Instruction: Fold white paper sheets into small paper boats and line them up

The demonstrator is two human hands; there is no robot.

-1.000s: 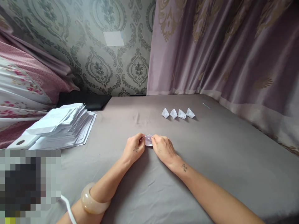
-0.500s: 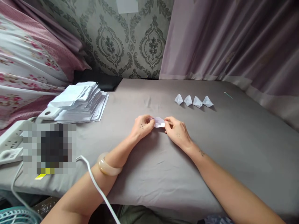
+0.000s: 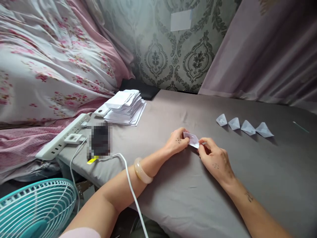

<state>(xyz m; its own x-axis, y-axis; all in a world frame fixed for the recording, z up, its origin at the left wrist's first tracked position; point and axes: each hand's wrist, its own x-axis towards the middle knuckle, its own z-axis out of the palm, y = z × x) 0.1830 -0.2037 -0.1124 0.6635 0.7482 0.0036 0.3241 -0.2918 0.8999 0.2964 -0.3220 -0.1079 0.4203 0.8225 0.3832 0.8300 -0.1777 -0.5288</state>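
Observation:
A small folded piece of white paper (image 3: 193, 140) is held between both hands, just above the grey cloth. My left hand (image 3: 178, 141) pinches its left end, thumb on top. At the other end, the fingertips of my right hand (image 3: 213, 158) grip the near right corner. Creases and a pointed flap show on the paper's upper face. Off to the right, several folded white paper boats (image 3: 248, 127) stand in a row on the cloth, apart from my hands.
A tall stack of white paper (image 3: 125, 109) lies at the back left. Beside it are a white power strip (image 3: 61, 137) and a blurred dark object (image 3: 100, 140). A white cable (image 3: 131, 188) crosses over my left forearm. A teal fan (image 3: 37, 208) stands at the lower left.
The view has swung left, so everything sits further right and the fan shows more fully. Both hands still hold the folded paper, which now looks tilted down to the right.

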